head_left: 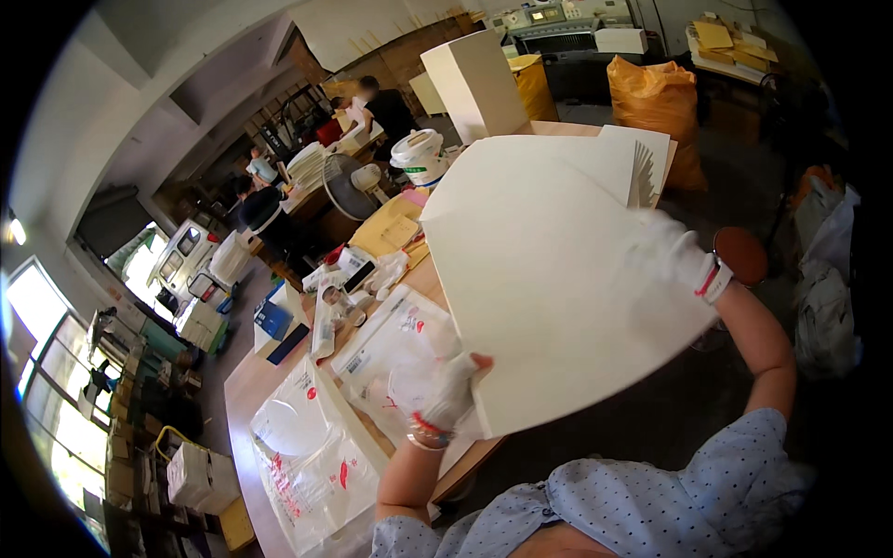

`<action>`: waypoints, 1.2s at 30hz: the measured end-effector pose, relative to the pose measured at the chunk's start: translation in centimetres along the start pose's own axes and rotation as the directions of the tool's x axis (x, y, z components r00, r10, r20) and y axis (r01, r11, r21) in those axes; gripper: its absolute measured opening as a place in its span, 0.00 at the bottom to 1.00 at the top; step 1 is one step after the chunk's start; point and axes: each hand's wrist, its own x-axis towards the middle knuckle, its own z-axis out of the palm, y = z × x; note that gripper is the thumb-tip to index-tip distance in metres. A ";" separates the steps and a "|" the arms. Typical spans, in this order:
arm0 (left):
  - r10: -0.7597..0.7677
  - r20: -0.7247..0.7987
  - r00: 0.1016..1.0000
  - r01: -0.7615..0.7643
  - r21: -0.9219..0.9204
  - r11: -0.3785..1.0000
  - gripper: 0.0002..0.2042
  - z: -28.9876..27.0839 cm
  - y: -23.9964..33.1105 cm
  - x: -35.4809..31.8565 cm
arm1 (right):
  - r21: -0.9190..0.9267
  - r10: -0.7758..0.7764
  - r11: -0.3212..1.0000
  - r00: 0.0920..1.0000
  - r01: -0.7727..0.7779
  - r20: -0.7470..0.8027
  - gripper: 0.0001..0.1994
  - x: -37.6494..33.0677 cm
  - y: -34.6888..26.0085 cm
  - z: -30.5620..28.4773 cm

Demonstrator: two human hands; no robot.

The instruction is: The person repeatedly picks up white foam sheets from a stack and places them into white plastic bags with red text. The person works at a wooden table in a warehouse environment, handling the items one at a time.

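Observation:
A large white sheet of paper or card (549,279) tilts up in front of me, its lower edge curving. My left hand (446,386) wears a white glove with a bare thumb tip, and it grips the sheet's lower left edge. On the sheet's right side lies my white-gloved right hand (670,253), its fingers smeared by motion. Behind the upper right corner, more white sheets (642,172) show fanned edges. Clear plastic bags with red print (312,456) lie on the table left of my left hand.
A tall white stack (474,88) stands at the table's far end, near a white bucket (420,156) and a fan (352,186). Left on the wooden table (244,395) sits a blue box (277,318). An orange sack (654,116) stands beyond. Several people work farther back.

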 end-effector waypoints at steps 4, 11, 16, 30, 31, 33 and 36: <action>0.061 0.057 0.997 -0.078 0.358 0.931 0.22 -2.4 0.3 -2.3 | -0.297 0.016 0.955 0.999 -0.026 -0.034 0.12 -4.8 5.8 5.2; 0.179 0.182 0.967 -0.188 0.982 0.020 0.41 6.0 -14.9 -2.2 | 0.794 0.421 0.599 0.885 -0.106 -0.199 0.13 -4.9 -5.8 23.8; 0.335 -0.208 0.919 -0.019 0.825 0.565 0.32 -8.4 -10.4 -2.7 | 0.533 0.191 0.842 0.880 0.081 -0.436 0.12 -6.4 -4.4 22.3; -0.082 -0.307 0.948 0.008 -0.235 0.972 0.18 -27.5 -9.0 8.3 | -0.346 0.034 0.936 0.958 0.070 0.286 0.08 -7.7 -6.5 24.9; -0.083 -0.316 0.945 0.048 -0.118 0.992 0.17 -28.2 -8.8 8.2 | -0.454 0.112 0.885 0.902 0.100 0.416 0.07 -6.7 -6.9 25.3; 0.250 -0.216 0.944 -0.218 0.160 0.963 0.17 -23.8 -8.7 9.7 | -0.413 0.134 0.905 0.857 0.098 0.498 0.07 -3.6 -6.5 25.8; 0.595 0.308 0.743 -0.506 0.840 0.198 0.19 -7.7 -5.6 6.4 | -0.140 -0.024 0.985 0.882 0.101 0.471 0.12 0.9 -2.6 30.0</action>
